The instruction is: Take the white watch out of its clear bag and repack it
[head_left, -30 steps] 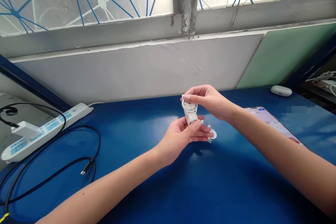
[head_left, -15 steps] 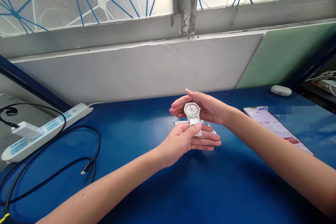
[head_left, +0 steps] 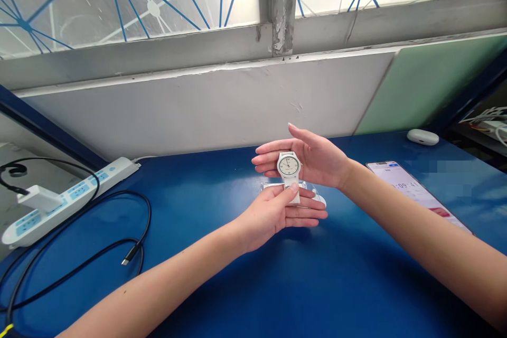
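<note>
- One white watch (head_left: 288,165), dial toward camera, held upright left of the phone (head_left: 415,193).
- Left hand (head_left: 277,214): thumb and fingers pinching its strap.
- Right hand (head_left: 315,158): flat, unclenched, behind the dial.

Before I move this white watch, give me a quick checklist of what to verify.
1. Grip: left hand pinches the strap of the watch with its thumb: ok.
2. Backing: right hand is open behind the dial: ok.
3. Dial faces the camera, upright: ok.
4. Lower strap end is hidden by the left fingers: cannot tell.
5. Clear plastic piece lies on the table right under both hands: not ok.
6. Phone lies flat to the right, apart from the hands: ok.
</note>
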A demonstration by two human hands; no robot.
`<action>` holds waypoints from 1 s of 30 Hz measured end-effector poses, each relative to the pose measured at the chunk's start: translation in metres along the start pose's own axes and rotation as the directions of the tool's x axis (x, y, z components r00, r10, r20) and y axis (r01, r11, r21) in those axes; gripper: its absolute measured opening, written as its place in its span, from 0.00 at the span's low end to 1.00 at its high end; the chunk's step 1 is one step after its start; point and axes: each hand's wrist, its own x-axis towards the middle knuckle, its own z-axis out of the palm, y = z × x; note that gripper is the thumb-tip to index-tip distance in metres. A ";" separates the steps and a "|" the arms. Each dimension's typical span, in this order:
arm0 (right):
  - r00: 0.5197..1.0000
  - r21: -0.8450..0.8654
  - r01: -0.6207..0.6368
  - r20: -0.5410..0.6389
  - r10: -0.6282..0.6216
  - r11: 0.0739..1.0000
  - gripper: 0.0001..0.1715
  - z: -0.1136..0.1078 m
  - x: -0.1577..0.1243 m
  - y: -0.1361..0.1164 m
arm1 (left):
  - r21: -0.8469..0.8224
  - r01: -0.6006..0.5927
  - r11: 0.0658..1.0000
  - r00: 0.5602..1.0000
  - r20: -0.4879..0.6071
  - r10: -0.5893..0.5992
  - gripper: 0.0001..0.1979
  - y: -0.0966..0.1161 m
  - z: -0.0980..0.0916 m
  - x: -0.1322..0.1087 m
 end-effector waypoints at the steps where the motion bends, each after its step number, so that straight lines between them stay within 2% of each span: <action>1: 1.000 0.002 0.001 0.006 -0.001 1.000 0.35 -0.001 0.000 0.000 | 0.002 -0.002 1.000 1.000 0.002 0.002 0.17 0.000 0.000 0.000; 8: 1.000 0.010 -0.011 0.015 0.011 1.000 0.35 -0.001 0.001 0.002 | 0.016 0.011 1.000 0.996 0.084 -0.012 0.19 -0.003 -0.002 0.000; 14: 1.000 -0.008 -0.013 0.018 0.013 1.000 0.36 -0.001 0.001 0.002 | 0.049 0.006 0.999 1.000 -0.028 -0.004 0.17 -0.001 -0.002 0.001; 18: 1.000 -0.035 -0.017 -0.011 0.017 0.999 0.35 -0.001 0.001 0.003 | 0.030 0.009 0.999 0.999 -0.036 -0.008 0.16 0.000 -0.001 0.001; 25: 0.999 -0.040 -0.025 -0.030 0.024 0.999 0.35 0.001 0.000 0.002 | 0.023 0.026 0.999 0.995 0.095 -0.028 0.20 -0.001 -0.003 0.000; 27: 0.999 -0.043 -0.022 -0.029 0.021 0.999 0.36 0.001 -0.001 0.002 | 0.038 0.012 0.999 0.997 0.072 -0.015 0.19 -0.001 -0.003 0.000; 30: 1.000 -0.041 -0.017 -0.026 0.016 0.999 0.36 0.001 0.000 0.002 | 0.056 -0.006 0.998 0.999 -0.031 0.008 0.17 0.000 -0.001 0.001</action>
